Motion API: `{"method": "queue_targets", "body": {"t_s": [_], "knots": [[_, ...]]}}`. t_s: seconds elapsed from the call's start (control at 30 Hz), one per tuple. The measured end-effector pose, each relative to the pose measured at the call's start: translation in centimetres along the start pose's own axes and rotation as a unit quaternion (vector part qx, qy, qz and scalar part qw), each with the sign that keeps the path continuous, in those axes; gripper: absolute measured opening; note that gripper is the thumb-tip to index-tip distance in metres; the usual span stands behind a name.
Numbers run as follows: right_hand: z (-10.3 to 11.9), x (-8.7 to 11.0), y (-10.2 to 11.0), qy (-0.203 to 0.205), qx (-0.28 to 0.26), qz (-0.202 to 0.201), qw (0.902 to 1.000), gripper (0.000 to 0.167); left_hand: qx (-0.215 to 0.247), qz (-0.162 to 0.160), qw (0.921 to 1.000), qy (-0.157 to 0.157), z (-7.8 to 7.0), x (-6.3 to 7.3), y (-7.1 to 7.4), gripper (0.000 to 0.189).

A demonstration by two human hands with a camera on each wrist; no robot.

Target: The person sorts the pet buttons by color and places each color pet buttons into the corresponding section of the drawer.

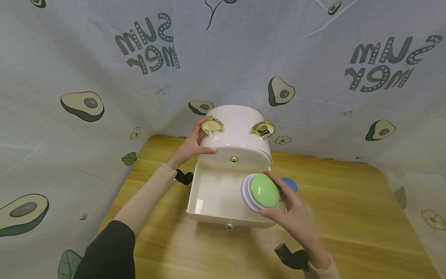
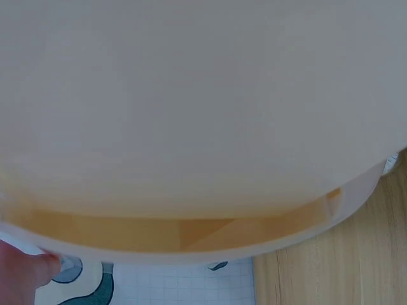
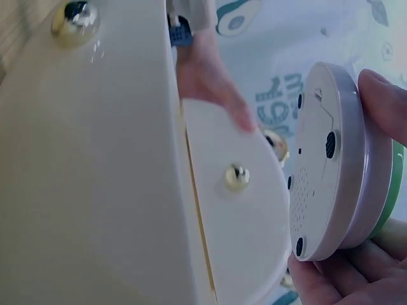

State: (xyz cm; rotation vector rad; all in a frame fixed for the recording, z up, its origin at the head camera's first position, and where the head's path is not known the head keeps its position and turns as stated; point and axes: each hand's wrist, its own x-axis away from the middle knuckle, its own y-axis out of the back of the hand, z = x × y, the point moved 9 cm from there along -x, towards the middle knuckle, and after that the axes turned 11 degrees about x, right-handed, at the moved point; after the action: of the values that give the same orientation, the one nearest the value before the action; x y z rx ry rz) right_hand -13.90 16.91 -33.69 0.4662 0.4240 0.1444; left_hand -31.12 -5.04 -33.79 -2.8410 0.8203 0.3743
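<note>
A white storage box (image 1: 240, 116) with two gold-rimmed ears stands at the back of the table, its lower drawer (image 1: 216, 190) pulled out toward me. My left hand (image 1: 193, 145) grips the box's left side, thumb across the front beside the upper gold knob (image 1: 234, 159). Over the drawer's right part, my right hand (image 1: 292, 209) holds a round push button (image 1: 265, 190) with a green dome and pale purple base, tilted. Thumb and fingers clasp its rim. In the right wrist view, the button's underside (image 3: 318, 171) shows speaker holes and dark feet.
Partly hidden behind my right hand, a blue round object (image 1: 290, 184) and a green one (image 1: 309, 212) rest on the wooden table (image 1: 348, 201). A cloth printed with avocados (image 1: 278, 46) hangs behind and beside the table. The drawer's front carries a gold knob (image 1: 229, 226).
</note>
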Motion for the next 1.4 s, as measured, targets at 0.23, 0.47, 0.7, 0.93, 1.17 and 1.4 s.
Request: {"method": "queue_targets", "body": {"t_s": [0.23,0.47,0.7,0.93,1.17,1.4], "knots": [[0.9,-1.2,-3.2,-0.009,-0.005,0.026,0.9996,0.087,-0.008,-0.001,1.0000,0.005,-0.2,0.1,0.0,0.098],[2.0,-2.4,-6.7,0.010,0.013,0.061,0.9980,0.082,-0.010,-0.001,0.9999,0.004,0.4,0.0,0.3,0.098],[2.2,-3.5,-9.3,0.010,0.023,0.078,0.9966,0.082,-0.009,0.002,0.9999,-0.011,2.2,-0.6,1.3,0.101],[1.7,-4.0,-10.5,-0.011,0.049,0.098,0.9939,0.085,-0.006,0.009,0.9997,-0.024,2.2,-0.5,1.2,0.100],[1.4,-4.2,-11.1,-0.002,0.062,0.114,0.9916,0.083,-0.006,0.004,0.9997,-0.024,2.2,-0.6,1.1,0.100],[1.2,-4.4,-12.0,0.008,0.062,0.136,0.9887,0.082,-0.008,0.003,0.9999,-0.007,1.7,-0.4,0.9,0.101]]}}
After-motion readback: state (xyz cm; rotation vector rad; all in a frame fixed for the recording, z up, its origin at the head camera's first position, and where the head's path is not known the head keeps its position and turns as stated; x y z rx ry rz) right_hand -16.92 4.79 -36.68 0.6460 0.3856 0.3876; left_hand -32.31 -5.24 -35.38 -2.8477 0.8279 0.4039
